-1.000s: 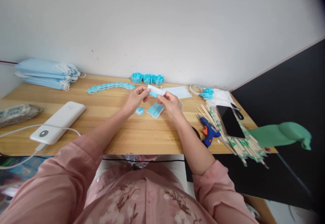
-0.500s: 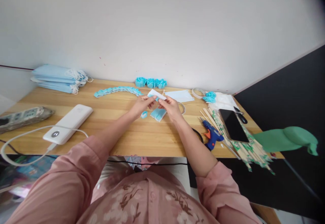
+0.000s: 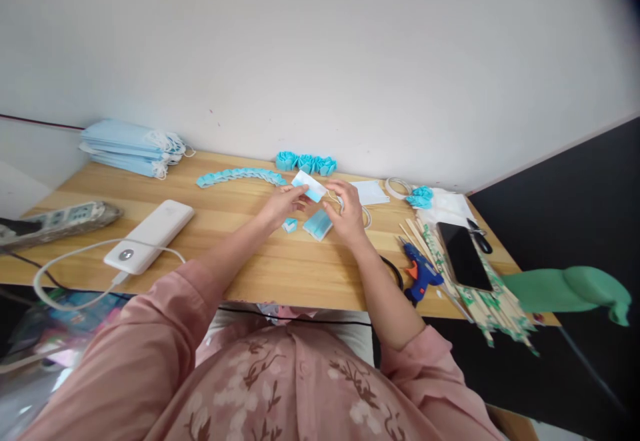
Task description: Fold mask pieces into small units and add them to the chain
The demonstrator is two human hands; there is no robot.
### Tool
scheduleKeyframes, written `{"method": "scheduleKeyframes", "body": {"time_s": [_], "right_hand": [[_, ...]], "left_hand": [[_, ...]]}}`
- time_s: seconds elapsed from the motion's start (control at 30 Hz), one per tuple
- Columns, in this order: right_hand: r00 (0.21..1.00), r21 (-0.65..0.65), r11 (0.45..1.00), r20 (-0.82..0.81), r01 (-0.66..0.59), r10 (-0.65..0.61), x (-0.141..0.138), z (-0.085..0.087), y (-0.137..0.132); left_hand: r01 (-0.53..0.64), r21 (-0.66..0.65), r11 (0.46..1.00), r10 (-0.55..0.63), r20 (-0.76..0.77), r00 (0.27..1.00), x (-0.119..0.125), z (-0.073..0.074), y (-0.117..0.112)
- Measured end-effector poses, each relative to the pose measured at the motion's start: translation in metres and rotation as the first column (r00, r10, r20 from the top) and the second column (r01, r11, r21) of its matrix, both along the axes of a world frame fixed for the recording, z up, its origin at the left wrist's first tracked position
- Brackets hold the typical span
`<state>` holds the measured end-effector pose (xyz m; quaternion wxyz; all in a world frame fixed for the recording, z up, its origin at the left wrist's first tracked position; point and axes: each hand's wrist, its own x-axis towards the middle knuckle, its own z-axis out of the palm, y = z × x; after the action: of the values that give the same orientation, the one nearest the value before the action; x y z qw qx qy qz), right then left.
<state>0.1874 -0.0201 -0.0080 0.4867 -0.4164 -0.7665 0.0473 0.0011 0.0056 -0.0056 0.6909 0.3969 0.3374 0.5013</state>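
Note:
My left hand pinches a small strip of blue and white mask fabric just above the wooden table. My right hand is beside it, fingers spread and partly curled, touching the strip's right end near a thin ear loop. Below the hands lie a folded blue fabric stack and a tiny folded blue piece. A white mask lies just beyond my right hand.
A stack of blue masks, a chain of folded blue pieces and blue fabric rosettes lie at the back. Left: a power bank with cable and a power strip. Right: a glue gun, a phone on wooden sticks.
The view has shifted, so everything sits further right. My right hand has loosened its pinch on the strip and its fingers have spread; the left hand keeps holding it.

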Motion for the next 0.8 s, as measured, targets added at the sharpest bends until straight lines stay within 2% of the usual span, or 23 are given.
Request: {"method": "scheduleKeyframes", "body": {"time_s": [0.1, 0.23, 0.4, 0.57, 0.8], "right_hand": [[0.995, 0.069, 0.997, 0.102, -0.025, 0.018, -0.0020, -0.0007, 0.0001], [0.987, 0.077, 0.997, 0.163, -0.023, 0.011, -0.0024, -0.0023, 0.0015], [0.978, 0.091, 0.995, 0.205, -0.044, 0.025, 0.0011, -0.0034, 0.0038], [0.977, 0.086, 0.994, 0.206, -0.066, 0.047, 0.0037, -0.0034, 0.0044], [0.984, 0.066, 0.996, 0.172, -0.052, 0.040, 0.0026, 0.0001, 0.0009]], "left_hand": [[0.038, -0.012, 0.999, -0.038, -0.001, 0.999, -0.0004, 0.0023, -0.0014], [0.087, -0.026, 0.996, -0.089, -0.071, 0.994, 0.0005, 0.0053, -0.0044], [0.120, -0.005, 0.993, -0.119, -0.167, 0.979, 0.0016, 0.0017, -0.0040], [0.134, 0.006, 0.991, -0.128, -0.238, 0.963, -0.0004, 0.0003, -0.0031], [0.173, 0.008, 0.985, -0.166, -0.238, 0.957, -0.0006, 0.0028, -0.0052]]}}
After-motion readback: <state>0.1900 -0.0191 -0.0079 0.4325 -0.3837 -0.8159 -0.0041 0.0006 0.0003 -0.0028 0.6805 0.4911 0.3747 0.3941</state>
